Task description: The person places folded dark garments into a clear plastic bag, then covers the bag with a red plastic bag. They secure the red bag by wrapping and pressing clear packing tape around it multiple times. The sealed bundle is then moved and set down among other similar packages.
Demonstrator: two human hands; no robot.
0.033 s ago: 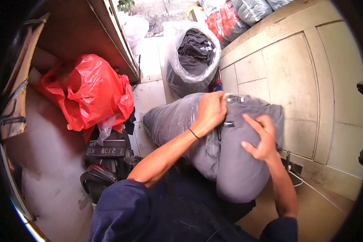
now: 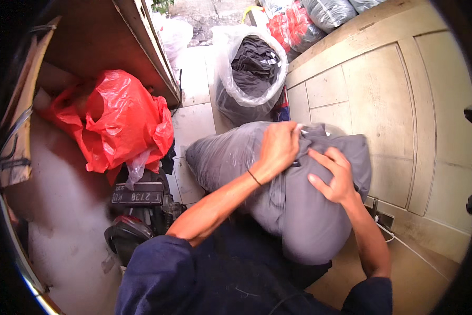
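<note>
A grey garment [image 2: 314, 220] with a small dark label lies draped over the near right end of a large clear plastic bag [image 2: 225, 152] stuffed with grey cloth. At the garment's far edge, my left hand [image 2: 280, 147] is closed, its fingers curled down on the cloth beside a small white tag. My right hand [image 2: 334, 176] rests on the garment just right of the label, thumb and fingers apart. The rest of the bag's opening is hidden under the cloth and my hands.
Beyond stands an open clear bag [image 2: 250, 89] of dark clothes. Left, a red plastic bag [image 2: 125, 121] sits on a parked motorbike [image 2: 136, 210]. A cream panelled door [image 2: 372, 105] is at the right, a white cable [image 2: 404, 249] below it. More filled bags [image 2: 293, 26] lie at the back.
My left hand has shifted slightly right over the garment's edge, bunching the cloth there. My right hand has moved a little left toward it, and the label is partly covered.
</note>
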